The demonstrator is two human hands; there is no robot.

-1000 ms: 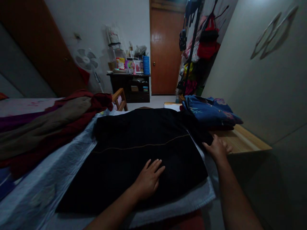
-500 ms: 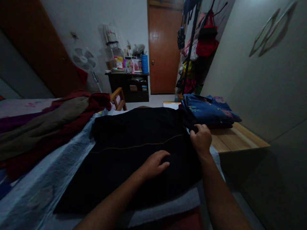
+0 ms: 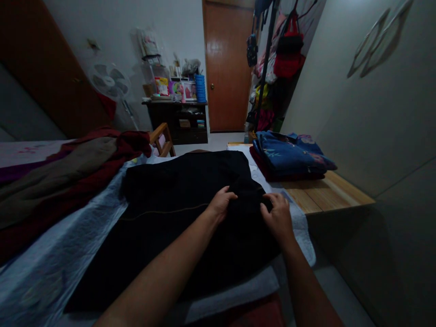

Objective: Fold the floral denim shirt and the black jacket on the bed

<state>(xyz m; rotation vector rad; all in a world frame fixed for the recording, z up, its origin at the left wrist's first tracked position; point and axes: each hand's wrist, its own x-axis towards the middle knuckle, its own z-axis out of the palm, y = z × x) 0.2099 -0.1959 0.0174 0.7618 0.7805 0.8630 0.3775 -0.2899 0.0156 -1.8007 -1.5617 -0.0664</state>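
Observation:
A black garment with a thin tan line across it lies spread on a white cloth. Its right-hand part, which looks like a sleeve, is folded inward over the body. My left hand is closed on the inner end of that fold, its thumb and fingers at the fabric. On the outer edge, my right hand grips the same fold between thumb and fingers. Dark fabric hides exactly how much cloth each hand holds.
Folded clothes, a blue floral one on top, lie on a wooden surface to the right. Loose maroon and grey clothes are heaped at left. Behind stand a fan, a dark cabinet and a door.
My right hand has brought the sleeve part inward and nearer to me, folding it over the body. My left hand has moved forward from lying on the garment to gripping the fold.

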